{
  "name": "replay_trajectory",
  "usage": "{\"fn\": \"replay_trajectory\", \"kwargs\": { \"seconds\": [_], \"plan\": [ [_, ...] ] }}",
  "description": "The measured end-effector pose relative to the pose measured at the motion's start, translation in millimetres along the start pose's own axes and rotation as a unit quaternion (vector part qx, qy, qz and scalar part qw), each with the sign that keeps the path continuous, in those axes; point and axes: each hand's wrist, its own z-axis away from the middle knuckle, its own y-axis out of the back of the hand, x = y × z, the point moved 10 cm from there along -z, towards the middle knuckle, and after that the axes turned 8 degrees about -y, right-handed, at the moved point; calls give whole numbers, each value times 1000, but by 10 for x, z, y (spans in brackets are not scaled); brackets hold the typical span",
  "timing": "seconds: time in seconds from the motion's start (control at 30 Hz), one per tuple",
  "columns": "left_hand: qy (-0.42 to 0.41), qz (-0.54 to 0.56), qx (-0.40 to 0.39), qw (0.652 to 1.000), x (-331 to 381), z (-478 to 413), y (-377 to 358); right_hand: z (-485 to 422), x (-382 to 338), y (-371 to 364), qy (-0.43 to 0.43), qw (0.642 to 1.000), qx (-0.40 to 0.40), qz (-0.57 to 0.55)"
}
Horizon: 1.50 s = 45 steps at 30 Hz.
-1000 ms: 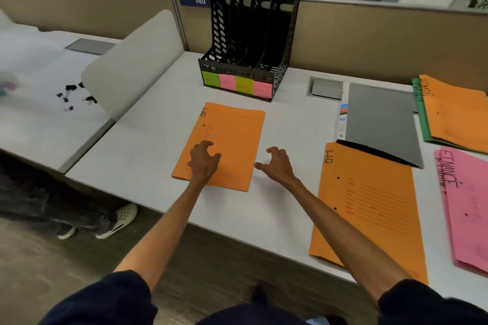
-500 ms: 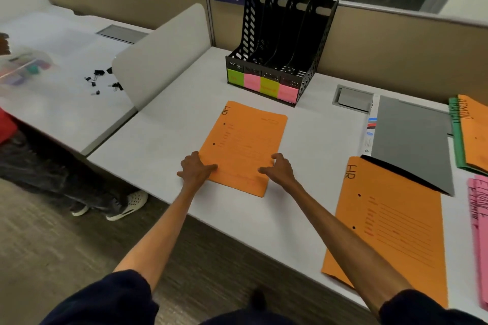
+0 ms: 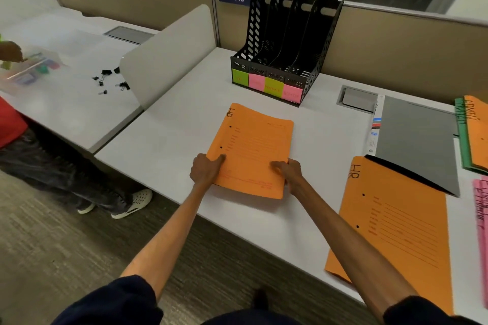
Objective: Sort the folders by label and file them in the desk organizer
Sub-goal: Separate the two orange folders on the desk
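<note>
both hands, left hand and right hand, pinch the flat orange paper folder marked "hr" at its near corners, apparently lifting its edge off the white desk.

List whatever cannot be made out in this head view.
Head view:
- Sticky labels on the desk organizer: writing too small and blurred to read.
- Pink folder: cut off by the right edge; label only partly legible.
- Green folder: mostly covered by the orange folder lying on it.
- Printed text on the held HR folder: too faint to read.
</note>
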Motion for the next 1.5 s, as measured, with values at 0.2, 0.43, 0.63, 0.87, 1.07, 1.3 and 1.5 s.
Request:
{"fn": "replay_trajectory", "kwargs": {
  "seconds": [0.2,0.43,0.63,0.87,1.07,1.3,1.5],
  "plan": [
    [-16,76,16,997,244,188,-161,228,-263,323,119,988,100,-20],
    [-95,160,-26,982,744,383,-546,511,-417,1089,192,965,176,-37],
    [-137,136,-86,977,1154,756,-1104,787,-206,1923,174,946,271,-31],
    [-168,69,-223,958,1299,1346,-1915,1191,317,2799,151,927,343,-13],
    [-204,31,-274,939,1414,1727,-2272,1452,845,3286,125,919,371,39],
    [-224,21,-299,927,1536,1955,-2477,1656,1256,3627,23,872,460,167],
    [-256,-47,-286,922,1623,2033,-2639,1643,1352,3700,-29,854,461,238]
  ]
}}
